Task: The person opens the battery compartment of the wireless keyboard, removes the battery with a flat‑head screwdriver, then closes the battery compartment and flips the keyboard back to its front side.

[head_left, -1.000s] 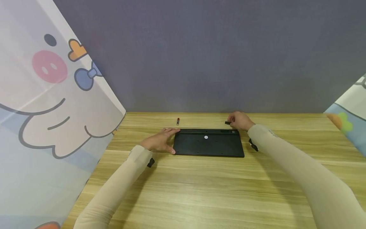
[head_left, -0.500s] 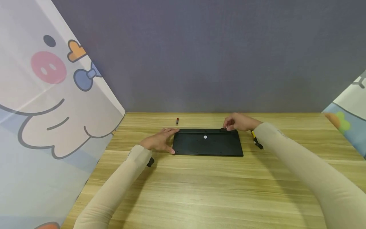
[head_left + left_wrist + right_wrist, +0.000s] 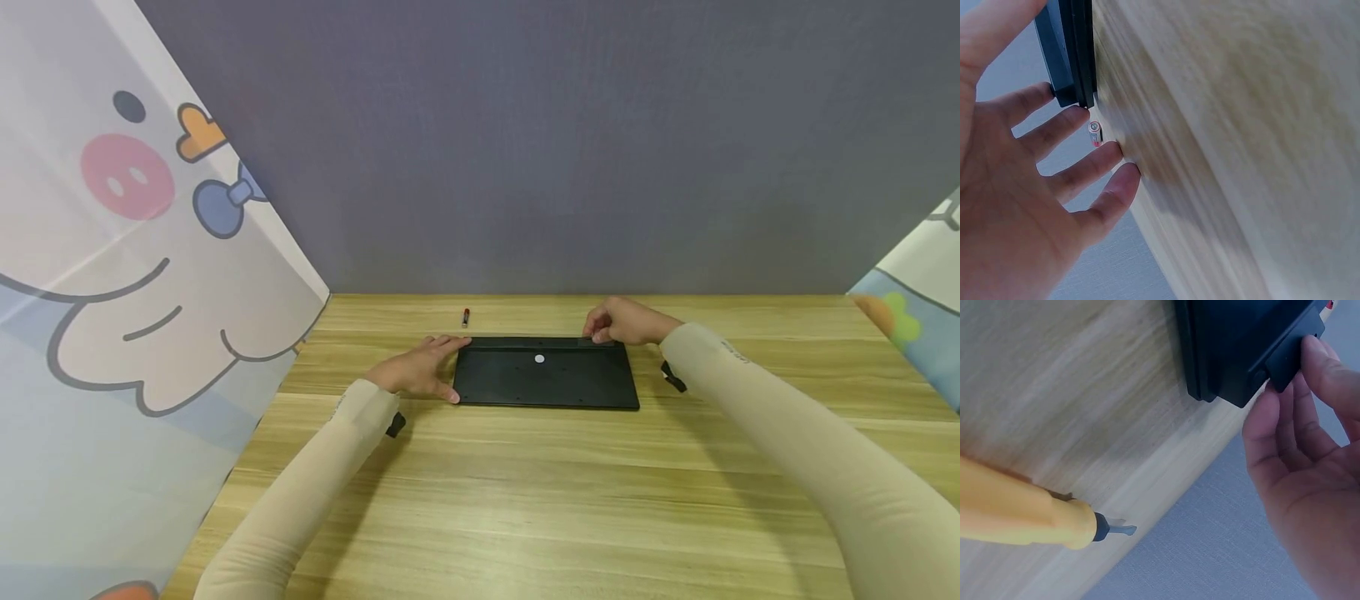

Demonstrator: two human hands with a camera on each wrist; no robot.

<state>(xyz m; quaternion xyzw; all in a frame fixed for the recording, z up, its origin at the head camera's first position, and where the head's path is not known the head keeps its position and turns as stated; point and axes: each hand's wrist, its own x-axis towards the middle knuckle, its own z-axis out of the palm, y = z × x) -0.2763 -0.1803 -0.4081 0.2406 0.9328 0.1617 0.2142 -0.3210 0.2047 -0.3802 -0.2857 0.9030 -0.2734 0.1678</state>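
A black keyboard (image 3: 546, 379) lies underside up on the table, a round white sticker near its middle. My left hand (image 3: 420, 367) spans its left end with spread fingers, thumb at the near corner and index finger at the far one. At the far right corner my right hand (image 3: 626, 321) pinches a small black battery cover (image 3: 1288, 359) between thumb and fingers. The cover sits against the raised strip along the keyboard's far edge, over the compartment there. Part of it is hidden by the fingers.
A small battery (image 3: 466, 318) with a red end lies behind the keyboard's left end. The right wrist view shows a yellow-handled screwdriver (image 3: 1041, 509) on the table (image 3: 525, 500). A grey panel (image 3: 562, 167) rises behind the table's far edge.
My right hand has brought the battery cover from behind the keyboard onto its far right corner, where the cover now lies flatter. The left hand has stayed in place.
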